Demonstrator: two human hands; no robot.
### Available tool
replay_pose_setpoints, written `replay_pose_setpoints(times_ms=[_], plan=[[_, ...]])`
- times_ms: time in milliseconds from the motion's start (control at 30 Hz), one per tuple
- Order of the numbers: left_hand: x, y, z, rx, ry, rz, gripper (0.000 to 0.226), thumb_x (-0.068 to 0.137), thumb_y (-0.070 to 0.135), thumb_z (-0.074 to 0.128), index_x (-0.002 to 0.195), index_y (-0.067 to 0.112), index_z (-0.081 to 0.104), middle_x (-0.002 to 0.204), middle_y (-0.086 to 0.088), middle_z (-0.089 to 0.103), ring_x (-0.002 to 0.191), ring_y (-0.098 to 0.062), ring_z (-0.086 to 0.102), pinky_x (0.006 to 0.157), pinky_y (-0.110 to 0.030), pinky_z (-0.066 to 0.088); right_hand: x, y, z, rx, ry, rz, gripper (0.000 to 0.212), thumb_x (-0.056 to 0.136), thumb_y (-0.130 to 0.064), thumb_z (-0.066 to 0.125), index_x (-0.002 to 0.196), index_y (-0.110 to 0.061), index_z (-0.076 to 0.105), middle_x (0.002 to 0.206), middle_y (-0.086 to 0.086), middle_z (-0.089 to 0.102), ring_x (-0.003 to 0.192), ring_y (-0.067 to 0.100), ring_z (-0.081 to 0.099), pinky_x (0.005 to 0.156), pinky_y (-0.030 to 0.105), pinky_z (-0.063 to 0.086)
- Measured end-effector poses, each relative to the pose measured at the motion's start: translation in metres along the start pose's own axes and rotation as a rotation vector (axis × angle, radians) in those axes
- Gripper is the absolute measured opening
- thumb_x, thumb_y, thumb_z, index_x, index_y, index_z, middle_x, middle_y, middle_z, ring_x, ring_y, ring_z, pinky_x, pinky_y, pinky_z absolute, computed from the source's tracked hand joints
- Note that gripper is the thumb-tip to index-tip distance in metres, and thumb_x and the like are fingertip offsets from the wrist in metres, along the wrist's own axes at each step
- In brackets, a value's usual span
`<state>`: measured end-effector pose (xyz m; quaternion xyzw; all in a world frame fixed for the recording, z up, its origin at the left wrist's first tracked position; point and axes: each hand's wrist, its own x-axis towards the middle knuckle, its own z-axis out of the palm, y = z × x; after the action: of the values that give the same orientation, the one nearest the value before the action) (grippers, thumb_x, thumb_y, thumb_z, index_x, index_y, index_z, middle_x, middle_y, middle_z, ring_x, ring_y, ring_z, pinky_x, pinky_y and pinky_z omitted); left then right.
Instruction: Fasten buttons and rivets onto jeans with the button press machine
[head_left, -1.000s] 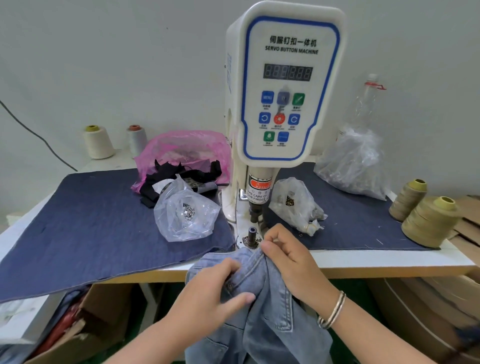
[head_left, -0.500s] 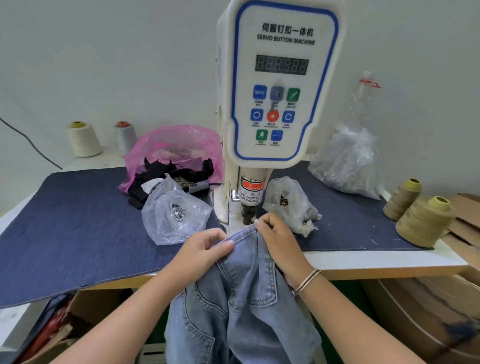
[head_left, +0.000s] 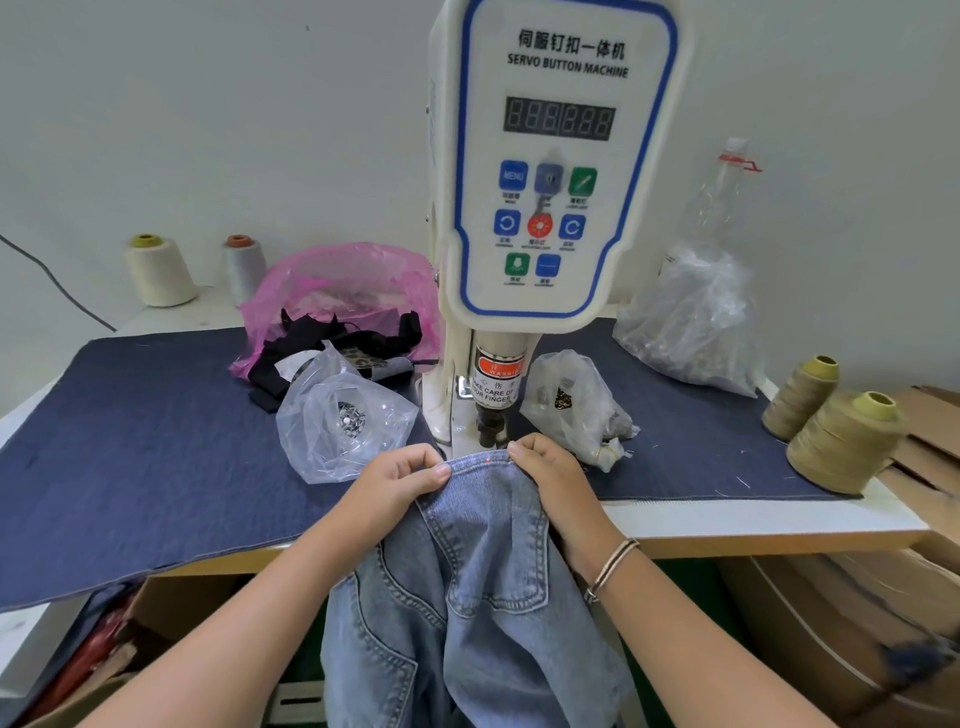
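The left hand (head_left: 400, 480) pinches the top edge of the jeans (head_left: 478, 587) between thumb and curled fingers, and the right hand (head_left: 550, 478) pinches the same edge a little to the right, its fingers folded over the fold of cloth. Between the two sets of fingertips the edge is stretched into a shallow arch, and a small red light dot sits on it, nearer the right fingers.

The jeans are light, washed blue denim with pale double stitching; a patch pocket with a pointed bottom shows just below the right hand's fingers. The garment's long axis runs from the held edge at the table front straight down toward the person, with the held edge pointing away, toward the button press machine (head_left: 550, 171), and the rest hanging below the table (head_left: 727, 522) edge between the forearms.

Just beyond the fingers stands the machine's dark punch, directly above the stretched edge; whether it touches the cloth cannot be told. Above it rises the white control panel with blue, green and red buttons. Left of the left fingers lies a clear bag of rivets (head_left: 343, 421) on a dark denim mat (head_left: 135, 441); right of the right fingers lies a second clear bag (head_left: 576, 405). A bracelet (head_left: 610, 566) circles the right wrist. Farther right stand tan thread cones (head_left: 841, 441).
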<state>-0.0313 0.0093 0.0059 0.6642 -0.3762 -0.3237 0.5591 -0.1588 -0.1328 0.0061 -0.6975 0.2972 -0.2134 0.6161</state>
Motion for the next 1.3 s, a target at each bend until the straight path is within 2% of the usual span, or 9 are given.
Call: replay_pose_setpoints(times_ms=[367, 533, 633, 700, 767, 833, 1033, 1233, 1300], plan=[[-0.001, -0.004, -0.001, 0.025, -0.01, 0.025, 0.024, 0.096, 0.015, 0.056, 0.071, 0.012, 0.053, 0.067, 0.0, 0.051, 0.063, -0.01, 0.044, 0.066, -0.023, 0.033, 0.0, 0.002, -0.002, 0.041, -0.044, -0.039, 0.039, 0.096, -0.022, 0.049, 0.058, -0.027, 0.047, 0.062, -0.008, 0.042, 0.063, 0.008, 0.039, 0.067, 0.03, 0.033], [-0.012, -0.004, 0.005, 0.026, -0.083, 0.127, 0.024, 0.084, 0.035, 0.06, 0.064, 0.024, 0.052, 0.06, 0.007, 0.044, 0.056, -0.007, 0.036, 0.056, -0.015, 0.029, -0.011, 0.004, -0.007, 0.071, -0.138, -0.114, 0.038, 0.096, -0.018, 0.048, 0.059, -0.025, 0.044, 0.063, -0.006, 0.037, 0.063, 0.006, 0.036, 0.064, 0.026, 0.032], [-0.016, -0.007, 0.011, 0.154, 0.005, 0.228, 0.031, 0.084, 0.044, 0.059, 0.059, 0.028, 0.048, 0.054, 0.013, 0.038, 0.053, -0.005, 0.032, 0.053, -0.014, 0.026, -0.019, 0.001, -0.019, 0.028, -0.272, -0.16, 0.031, 0.091, -0.028, 0.052, 0.06, -0.024, 0.055, 0.061, -0.005, 0.049, 0.06, 0.006, 0.047, 0.064, 0.018, 0.041], [-0.014, -0.011, 0.012, 0.293, 0.132, 0.289, 0.035, 0.089, 0.034, 0.061, 0.058, 0.028, 0.046, 0.051, 0.013, 0.038, 0.051, -0.003, 0.033, 0.052, -0.015, 0.026, -0.009, -0.004, -0.03, -0.013, -0.132, -0.155, 0.029, 0.095, -0.027, 0.052, 0.068, -0.02, 0.062, 0.063, -0.002, 0.061, 0.057, 0.011, 0.059, 0.064, 0.023, 0.05], [-0.01, -0.016, 0.013, 0.372, 0.22, 0.305, 0.038, 0.091, 0.024, 0.064, 0.058, 0.023, 0.045, 0.05, 0.012, 0.039, 0.051, -0.005, 0.033, 0.053, -0.021, 0.027, 0.011, -0.011, -0.045, -0.143, 0.164, -0.118, 0.023, 0.096, -0.023, 0.051, 0.079, -0.019, 0.066, 0.071, -0.001, 0.065, 0.058, 0.012, 0.062, 0.066, 0.026, 0.05], [-0.006, -0.021, 0.014, 0.423, 0.245, 0.296, 0.039, 0.091, 0.026, 0.061, 0.058, 0.02, 0.043, 0.05, 0.01, 0.037, 0.052, -0.008, 0.032, 0.055, -0.029, 0.028, 0.035, -0.017, -0.06, -0.482, 0.302, -0.103, 0.021, 0.094, -0.022, 0.05, 0.088, -0.019, 0.07, 0.087, 0.0, 0.067, 0.076, 0.016, 0.062, 0.075, 0.032, 0.049], [0.001, -0.028, 0.014, 0.454, 0.285, 0.264, 0.044, 0.086, 0.056, 0.028, 0.056, 0.025, 0.034, 0.051, 0.009, 0.034, 0.053, -0.011, 0.033, 0.057, -0.034, 0.028, 0.084, -0.027, -0.057, -1.21, 0.074, -0.046, 0.03, 0.097, -0.019, 0.039, 0.11, -0.01, 0.065, 0.11, 0.013, 0.065, 0.101, 0.031, 0.06, 0.085, 0.037, 0.049], [0.0, -0.029, 0.015, 0.351, 0.322, 0.244, 0.048, 0.085, 0.058, 0.022, 0.052, 0.028, 0.04, 0.048, 0.01, 0.04, 0.052, -0.01, 0.035, 0.058, -0.035, 0.03, 0.109, -0.042, -0.034, -1.458, -0.046, 0.277, 0.036, 0.088, -0.02, 0.052, 0.12, -0.004, 0.055, 0.122, 0.023, 0.058, 0.112, 0.043, 0.057, 0.081, 0.043, 0.051], [0.001, -0.03, 0.015, 0.344, 0.323, 0.243, 0.051, 0.086, 0.059, 0.02, 0.051, 0.028, 0.041, 0.047, 0.009, 0.039, 0.051, -0.009, 0.035, 0.058, -0.034, 0.029, 0.11, -0.043, -0.031, -1.496, -0.034, 0.239, 0.033, 0.088, -0.017, 0.053, 0.118, -0.004, 0.056, 0.12, 0.022, 0.06, 0.109, 0.042, 0.059, 0.075, 0.04, 0.051]])
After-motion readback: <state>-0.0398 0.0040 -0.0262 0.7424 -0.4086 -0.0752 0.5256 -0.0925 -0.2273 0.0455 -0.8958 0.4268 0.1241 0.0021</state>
